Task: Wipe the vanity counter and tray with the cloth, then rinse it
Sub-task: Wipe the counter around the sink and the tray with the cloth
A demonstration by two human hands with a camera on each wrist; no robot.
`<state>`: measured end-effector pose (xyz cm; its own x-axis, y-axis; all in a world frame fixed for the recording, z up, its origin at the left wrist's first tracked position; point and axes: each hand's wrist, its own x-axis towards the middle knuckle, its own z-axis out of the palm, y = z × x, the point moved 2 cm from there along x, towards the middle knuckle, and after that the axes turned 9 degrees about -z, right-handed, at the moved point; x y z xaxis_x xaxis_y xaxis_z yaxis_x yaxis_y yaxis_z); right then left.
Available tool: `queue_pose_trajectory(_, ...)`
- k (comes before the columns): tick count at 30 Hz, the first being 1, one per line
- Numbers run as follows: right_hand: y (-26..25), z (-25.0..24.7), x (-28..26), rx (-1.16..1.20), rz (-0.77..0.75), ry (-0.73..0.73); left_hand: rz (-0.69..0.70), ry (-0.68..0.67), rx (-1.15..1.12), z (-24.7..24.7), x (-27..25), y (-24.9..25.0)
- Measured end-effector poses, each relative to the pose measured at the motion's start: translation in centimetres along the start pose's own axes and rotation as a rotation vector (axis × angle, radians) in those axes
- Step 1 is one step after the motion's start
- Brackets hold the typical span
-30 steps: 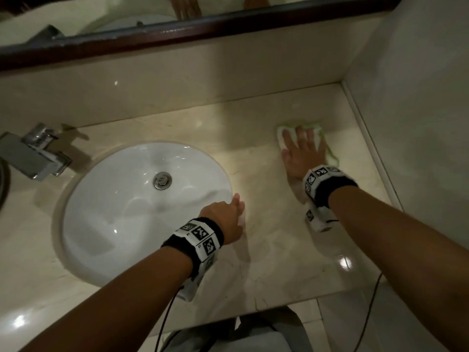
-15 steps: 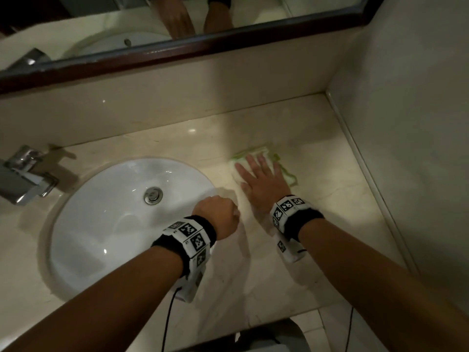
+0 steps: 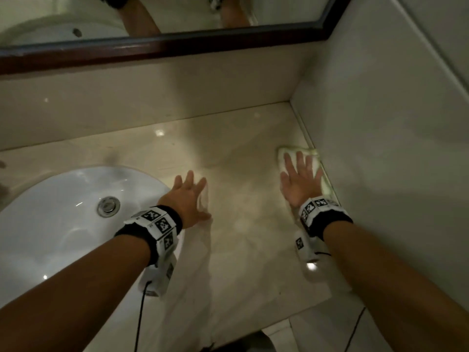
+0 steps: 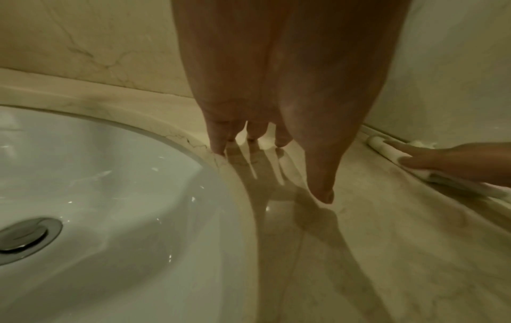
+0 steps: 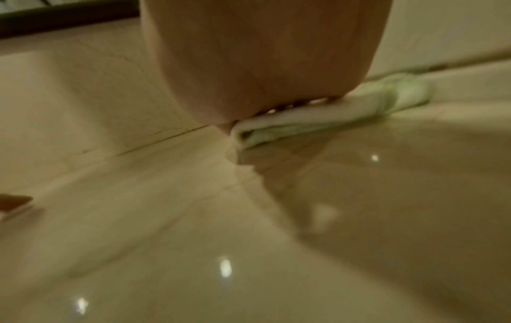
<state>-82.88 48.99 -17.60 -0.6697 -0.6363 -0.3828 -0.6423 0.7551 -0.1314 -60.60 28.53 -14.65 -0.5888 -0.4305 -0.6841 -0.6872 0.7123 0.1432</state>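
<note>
A folded white cloth with green edges (image 3: 314, 171) lies on the beige marble counter (image 3: 243, 250) against the right side wall. My right hand (image 3: 298, 177) presses flat on the cloth with straight, spread fingers. The right wrist view shows the cloth (image 5: 318, 115) squashed under the palm (image 5: 262, 54). My left hand (image 3: 189, 196) rests flat on the counter just right of the sink, its fingers spread. In the left wrist view its fingertips (image 4: 218, 146) touch the counter by the sink rim, and the cloth (image 4: 387, 150) shows at far right. No tray is in view.
A white oval sink (image 3: 63, 224) with a chrome drain plug (image 3: 108, 206) fills the left side. A dark wood-framed mirror (image 3: 177, 47) runs above the backsplash. The side wall (image 3: 380, 148) bounds the counter on the right. The counter's front edge (image 3: 291, 316) is near my body.
My right hand slid the cloth from the counter's middle rightward to the side wall. My left hand went from a fist to flat, spread fingers on the counter.
</note>
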Motion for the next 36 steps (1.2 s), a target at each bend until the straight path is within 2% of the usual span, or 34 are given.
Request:
queue_pose_trajectory(3,-2.7,0.7,-0.4,0.050,0.016,0.055,0.002,0.045,0.017,-0.3,0.6,-0.2)
queue_pose_trajectory(6,-6.6,1.7,-1.1,-0.027,-0.141,0.051,-0.012,0.090,-0.007,-1.0,1.2,-0.5)
queue_pose_trajectory(9,-10.2,2.6,-1.4,-0.056,-0.235,0.055,-0.029,0.066,0.000,-1.5,1.7,-0.6)
queue_pose_trajectory(15,-8.3,1.4,-0.4,-0.065,-0.312,0.057,-0.033,0.047,0.044,-1.6,2.1,-0.4)
queue_pose_trajectory(17,-7.1,0.6,1.3,-0.086,-0.275,0.044,-0.036,0.040,0.045,-1.4,2.1,-0.5)
queue_pose_trajectory(23,-1.5,-2.3,6.9,-0.011,-0.031,-0.044,-0.031,0.023,0.070,-1.5,2.2,-0.5)
queue_pose_trajectory(28,-3.8,-2.3,6.9,0.011,0.023,0.002,-0.032,0.020,0.097,-1.5,2.2,-0.4)
queue_pose_trajectory(30,-6.2,-2.0,6.6,-0.016,-0.059,-0.019,-0.027,0.019,0.102,-1.6,2.3,-0.3)
queue_pose_trajectory(33,-10.5,-0.6,5.1,-0.094,-0.277,-0.023,-0.017,0.024,0.085,-1.5,2.3,-0.5)
queue_pose_trajectory(36,-11.7,1.0,3.4,-0.070,-0.403,0.017,-0.009,0.030,0.086,-1.5,2.2,-0.6)
